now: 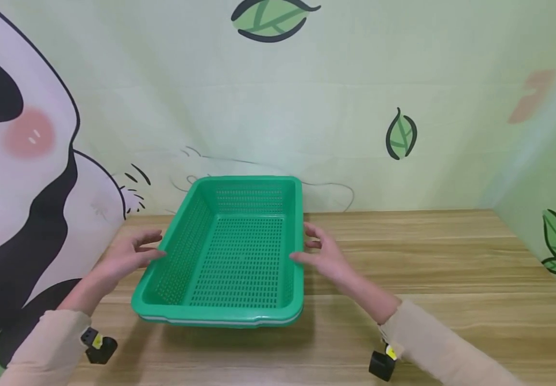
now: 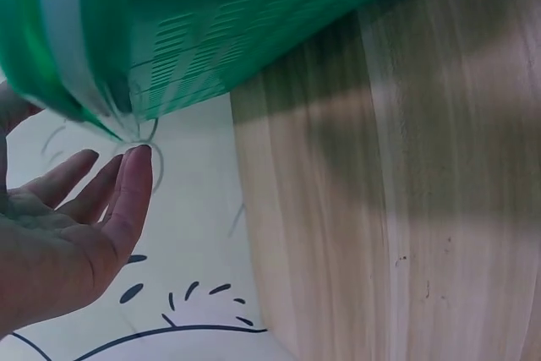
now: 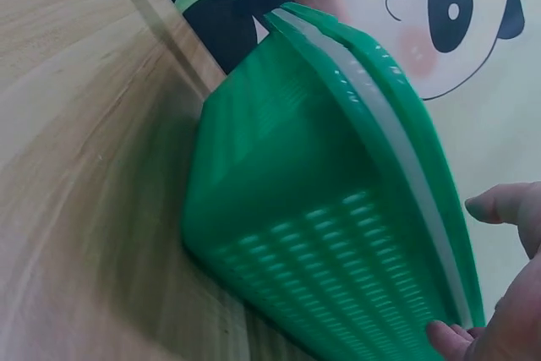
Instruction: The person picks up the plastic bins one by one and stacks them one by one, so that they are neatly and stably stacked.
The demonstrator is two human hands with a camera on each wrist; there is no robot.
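Note:
A green perforated basket (image 1: 220, 313) stands on the wooden table (image 1: 427, 268) near the back wall, with a white layer showing under its rim like a nested stack. My left hand (image 1: 133, 256) hovers at its left side, fingers straight and spread, fingertips by the rim. In the left wrist view the left hand (image 2: 76, 226) lies just under the basket (image 2: 211, 31), holding nothing. My right hand (image 1: 325, 256) is at the right side with its thumb at the rim. The right wrist view shows the right hand (image 3: 516, 319) with a fingertip touching the basket (image 3: 296, 192).
A wall with a panda mural (image 1: 22, 161) and painted leaves closes off the table at the back, left and right. Black wrist cameras (image 1: 98, 346) (image 1: 383, 364) hang under both sleeves. Bare wood stretches to the right of the basket.

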